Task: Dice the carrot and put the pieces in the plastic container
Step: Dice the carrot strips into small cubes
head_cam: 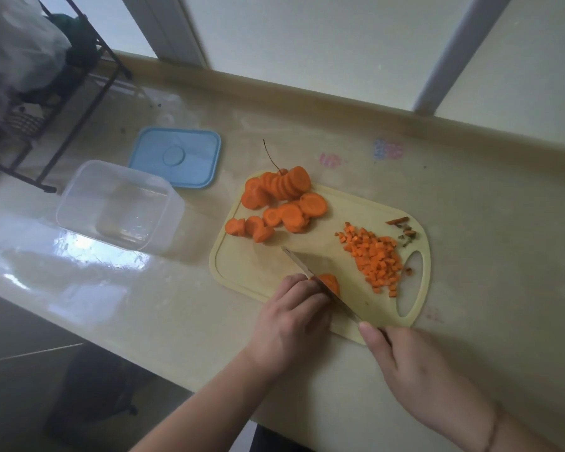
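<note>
Right now the cutting is only partly done. Low in the frame, the right hand (415, 363) is curled round the knife (320, 282) handle, thumb up near the blade. Just left of it, the left hand (294, 318) bends its fingers down on a small stack of carrot rounds (329, 282) at the near edge of the cutting board (252, 265), and the blade rests against that stack. So the step looks like chopping these rounds into little cubes.

To the right on the board lies a heap of diced carrot (375, 259). Further up the board, many carrot slices (284, 200) wait uncut.

Next, I think the knife must press down beside the bent fingers, not on them.

Left of the board the plastic container (118, 207) stands open with no carrot in it. Its blue lid (177, 156) lies behind it.
</note>
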Tool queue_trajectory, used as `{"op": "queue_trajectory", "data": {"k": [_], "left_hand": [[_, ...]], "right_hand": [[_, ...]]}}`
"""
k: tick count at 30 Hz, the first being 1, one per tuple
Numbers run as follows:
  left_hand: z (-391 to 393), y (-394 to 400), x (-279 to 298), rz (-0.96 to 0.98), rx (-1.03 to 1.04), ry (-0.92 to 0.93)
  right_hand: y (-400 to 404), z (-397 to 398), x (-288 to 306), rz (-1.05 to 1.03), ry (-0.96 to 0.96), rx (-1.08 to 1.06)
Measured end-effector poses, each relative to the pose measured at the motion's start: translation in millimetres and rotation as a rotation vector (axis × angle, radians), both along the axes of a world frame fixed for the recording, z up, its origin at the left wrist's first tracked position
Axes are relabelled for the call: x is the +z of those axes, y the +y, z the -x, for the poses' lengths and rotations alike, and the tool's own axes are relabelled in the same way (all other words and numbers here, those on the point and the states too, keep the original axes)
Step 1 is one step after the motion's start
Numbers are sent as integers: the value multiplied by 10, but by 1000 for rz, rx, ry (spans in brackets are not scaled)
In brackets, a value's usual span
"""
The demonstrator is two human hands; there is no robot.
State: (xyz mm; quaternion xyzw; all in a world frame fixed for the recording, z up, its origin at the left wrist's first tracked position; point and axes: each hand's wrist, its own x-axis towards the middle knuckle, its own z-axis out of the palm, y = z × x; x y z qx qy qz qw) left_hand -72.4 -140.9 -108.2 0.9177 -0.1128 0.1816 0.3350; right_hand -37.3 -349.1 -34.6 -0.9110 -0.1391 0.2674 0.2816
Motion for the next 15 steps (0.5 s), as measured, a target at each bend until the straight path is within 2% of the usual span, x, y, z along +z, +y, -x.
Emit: {"op": "queue_trajectory", "data": {"k": [8, 15], "left_hand": [[14, -34, 7, -5, 31, -7], [72, 29, -13, 15, 9, -2]], "right_hand": [[-101, -46, -14, -41, 2, -67], [-93, 48, 75, -61, 7, 0]]}}
